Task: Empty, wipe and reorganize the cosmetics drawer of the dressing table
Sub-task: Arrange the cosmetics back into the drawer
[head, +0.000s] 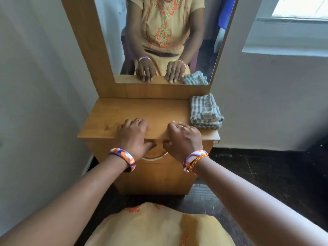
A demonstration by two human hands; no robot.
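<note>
Nearest the camera, at six o'clock, lay the person's lap in yellow-tan cloth with orange embroidery. Both forearms reached forward from there, each wrist wearing an orange, purple and white bangle.

The left hand (pixel 132 134) rested on the front edge of the desk (pixel 110 119), fingers laid flat over the top and thumb tucked under the lip. The right hand (pixel 182 137), at about three o'clock from it, lay the same way, though its fingers looked somewhat more bent. Neither hand held anything loose; they seemed to be bracing on the edge, probably readying to pull the drawer.

Just below the hands, the cosmetics drawer (pixel 159 167) was closed, its curved metal handle (pixel 155 158) between the two wrists and untouched. Its contents were hidden, so the emptying appeared not yet begun.

Farther back, at two o'clock from the hands, a folded grey-and-white checked cloth (pixel 205 111) sat on the right rear of the desk, likely kept within reach for wiping. A small tag on it was too blurred to read.

Beyond, at twelve o'clock, the tall mirror (pixel 159 41) reflected the hands and cloth. No legible writing was visible anywhere.
</note>
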